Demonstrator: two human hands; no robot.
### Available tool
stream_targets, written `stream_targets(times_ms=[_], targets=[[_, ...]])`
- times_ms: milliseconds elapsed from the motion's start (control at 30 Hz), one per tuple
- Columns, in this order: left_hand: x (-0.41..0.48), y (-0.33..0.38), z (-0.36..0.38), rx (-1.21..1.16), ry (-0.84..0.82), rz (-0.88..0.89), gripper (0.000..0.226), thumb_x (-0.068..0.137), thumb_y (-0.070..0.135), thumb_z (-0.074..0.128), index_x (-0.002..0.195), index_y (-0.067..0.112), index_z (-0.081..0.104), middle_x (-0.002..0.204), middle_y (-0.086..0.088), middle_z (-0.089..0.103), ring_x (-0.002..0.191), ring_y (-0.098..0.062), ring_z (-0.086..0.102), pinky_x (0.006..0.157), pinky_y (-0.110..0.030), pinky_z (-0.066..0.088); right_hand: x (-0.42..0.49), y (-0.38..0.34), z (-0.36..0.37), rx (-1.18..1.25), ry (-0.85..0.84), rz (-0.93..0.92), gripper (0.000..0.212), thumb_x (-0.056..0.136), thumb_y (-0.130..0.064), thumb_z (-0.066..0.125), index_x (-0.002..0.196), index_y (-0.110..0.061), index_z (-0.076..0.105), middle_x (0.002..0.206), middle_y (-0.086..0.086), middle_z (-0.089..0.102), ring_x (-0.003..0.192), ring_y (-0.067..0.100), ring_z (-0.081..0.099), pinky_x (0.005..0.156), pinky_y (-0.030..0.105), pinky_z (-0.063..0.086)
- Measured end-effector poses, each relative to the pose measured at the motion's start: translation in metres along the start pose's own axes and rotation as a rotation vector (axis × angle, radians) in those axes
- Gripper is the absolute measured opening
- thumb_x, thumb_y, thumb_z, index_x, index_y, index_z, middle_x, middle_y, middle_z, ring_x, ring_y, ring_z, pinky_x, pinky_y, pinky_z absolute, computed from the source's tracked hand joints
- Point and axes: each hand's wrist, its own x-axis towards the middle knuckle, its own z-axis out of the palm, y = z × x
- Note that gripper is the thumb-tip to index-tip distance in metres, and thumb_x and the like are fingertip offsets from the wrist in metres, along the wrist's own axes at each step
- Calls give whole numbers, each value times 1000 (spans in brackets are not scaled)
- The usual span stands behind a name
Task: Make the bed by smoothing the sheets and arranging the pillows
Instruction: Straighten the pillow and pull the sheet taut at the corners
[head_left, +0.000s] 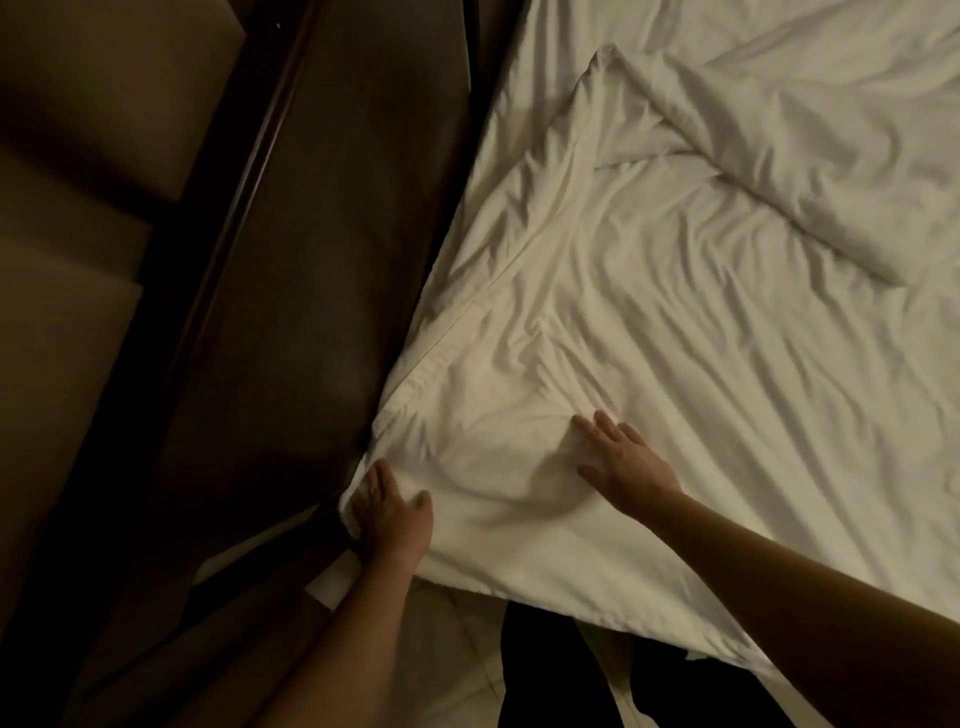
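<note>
Sheet (623, 338) | left grip (389, 514) spread on corner | right grip (623, 457) flat atop

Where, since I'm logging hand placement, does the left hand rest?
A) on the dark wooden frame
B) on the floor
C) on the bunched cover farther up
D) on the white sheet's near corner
D: the left hand lies on the near corner of the sheet, beside the dark frame.
</note>
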Motion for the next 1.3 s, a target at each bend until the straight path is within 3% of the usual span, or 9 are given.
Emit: stream_targets(times_ms=[100,167,233,400,633,1033,1300], targets=[[-14,20,-10,101,21,-23,78,95,40,51,163,22,18,167,-11,22,150,-38,23,122,-53,24,-20,3,-14,-5,60,56,65,98,-51,51,156,-39,25,158,-7,39,140,25,40,98,43,52],[-30,34,-21,130,4,3,66,91,35,52,154,21,40,146,-16,53,129,-40,53,107,-51,45,-38,3,-27,-17,114,131,52,98,-49,51,147,-33,43,135,-5,62,126,22,53,87,39,54],[-51,48,-32,158,-6,64,57,89,31,52,144,18,51,132,-15,63,116,-39,61,96,-47,51,-58,3,-42,-19,144,171,49,98,-51,50,143,-31,47,127,-5,67,121,22,56,83,39,54],[-104,86,-64,320,136,233,61,90,34,53,148,16,42,160,-7,35,148,-32,27,117,-51,31,-111,7,-85,40,222,194,64,96,-57,52,152,-32,36,143,-1,56,127,27,53,95,44,53],[-166,132,-113,370,218,441,62,94,36,50,153,19,39,162,-8,31,145,-30,30,117,-42,32,-197,17,-141,133,370,250,75,94,-61,52,158,-36,21,162,-2,34,143,26,38,108,44,45],[-247,181,-131,443,211,678,65,102,47,40,160,24,26,167,-5,22,149,-29,24,119,-40,30,-302,69,-159,194,587,419,84,90,-74,44,159,-41,10,168,3,19,152,31,21,122,50,24],[-280,224,-141,466,267,814,64,103,47,40,161,24,25,168,-6,20,151,-28,22,120,-39,29,-327,92,-160,264,640,472,86,88,-77,43,159,-43,8,168,1,18,153,31,19,121,52,24]])
